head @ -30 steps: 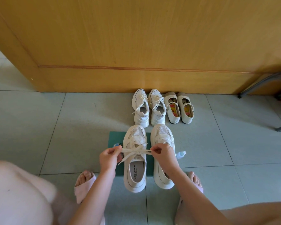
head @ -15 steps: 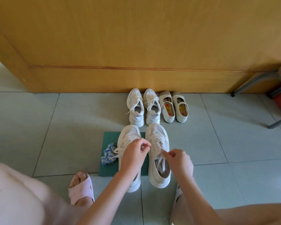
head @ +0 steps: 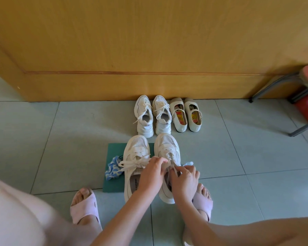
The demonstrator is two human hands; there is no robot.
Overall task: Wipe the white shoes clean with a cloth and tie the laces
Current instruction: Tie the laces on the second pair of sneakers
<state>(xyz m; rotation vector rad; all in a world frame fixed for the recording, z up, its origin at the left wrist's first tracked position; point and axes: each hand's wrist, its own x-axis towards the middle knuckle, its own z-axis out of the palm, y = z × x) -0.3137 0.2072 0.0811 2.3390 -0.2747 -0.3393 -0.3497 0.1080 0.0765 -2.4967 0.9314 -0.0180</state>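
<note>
In the head view, the left shoe (head: 134, 174) and the right shoe (head: 167, 150) stand side by side on a green mat (head: 116, 150) on the floor (head: 43, 139), toes to the door (head: 149, 41). The left shoe has a bow (head: 132, 162) on it, so it looks done. Both hands are at the right shoe. The left hand (head: 152, 174) has its fingers curled down on the laces (head: 172, 168) and seems to pinch one. The right hand (head: 185, 180) pinches the other lace end between thumb and finger, close by. The cloth (head: 113, 168) (blue and white, all scrunched up) lies on the mat just beside the left shoe, and no hand holds it. I think the step now is tying the right shoe. To do it well, pull both ends even first, so one loop is not tiny. Cross them and pull snug, low on the shoe, so the knot sits flat. Make two loops of the same size and tug them out to the sides, not up, or the shoe may tip or slide on the mat. Keep the ends out of the shoe's mouth. Two more pairs (head: 153, 116) wait by the door, well apart from the hands.
</note>
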